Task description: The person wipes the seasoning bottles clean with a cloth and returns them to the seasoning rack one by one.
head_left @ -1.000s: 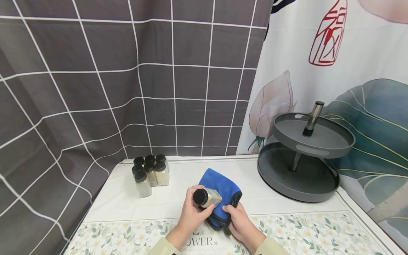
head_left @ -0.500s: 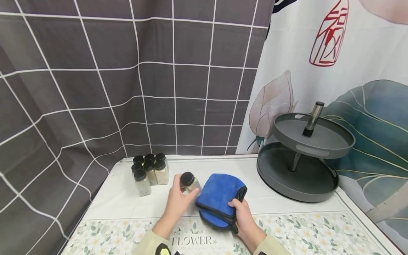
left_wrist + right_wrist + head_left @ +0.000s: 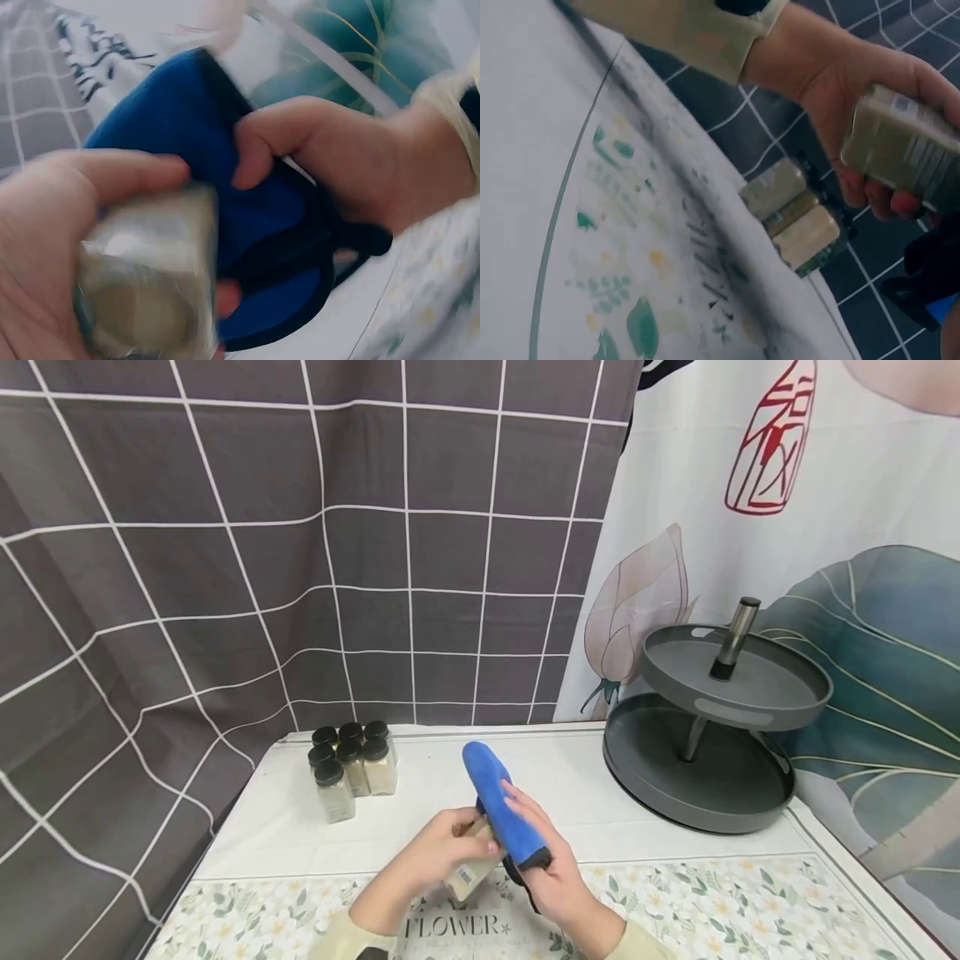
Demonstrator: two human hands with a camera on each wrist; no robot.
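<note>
My left hand [image 3: 438, 852] grips a square clear spice jar [image 3: 468, 868] by its sides, tilted, with its base toward me and a printed label on one face. In my right hand [image 3: 551, 868] is a folded blue cloth [image 3: 498, 802] with black edging, pinched between thumb and fingers. The cloth lies close against the jar's lid end, which it hides in the head view. Through the left wrist view the jar's base [image 3: 142, 277] shows pale contents, and the cloth [image 3: 195, 142] stands right behind it. The right wrist view shows the jar [image 3: 907, 146] held by the left hand.
Several black-lidded spice jars [image 3: 351, 764] stand grouped at the table's back left. A two-tier dark grey round tray [image 3: 701, 777] stands at the back right. A floral-printed strip [image 3: 675, 902] runs along the near part of the white table covering [image 3: 555, 752].
The left hand first drew the jar away leftward from the cloth, then brought it back and tipped its base toward me. The right hand raised and turned the cloth over the lid end.
</note>
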